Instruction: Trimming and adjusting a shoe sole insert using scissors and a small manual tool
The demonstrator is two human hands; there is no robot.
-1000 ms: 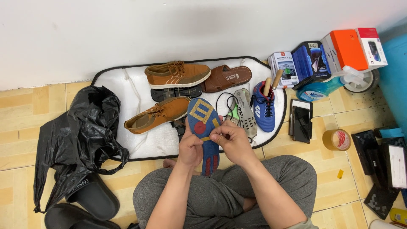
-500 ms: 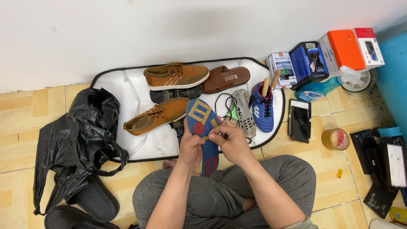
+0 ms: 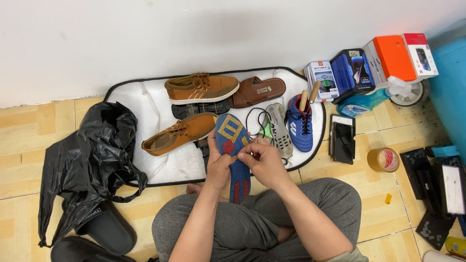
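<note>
Above the lap, both hands, left hand (image 3: pixel 218 165) and right hand (image 3: pixel 262 160), grip a blue insole (image 3: pixel 233 145).

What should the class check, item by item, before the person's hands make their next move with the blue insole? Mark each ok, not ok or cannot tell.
1. Left hand grips the blue insole along its side: ok.
2. Right hand has its fingertips on the insole's middle: ok.
3. Whether a tool sits between the right fingers: cannot tell.
4. Insole's patterned face turned up to the camera: ok.
5. Blue shoe lies on the white mat, apart from both hands: ok.
6. Tan shoe beside the left hand, not touching it: ok.
</note>
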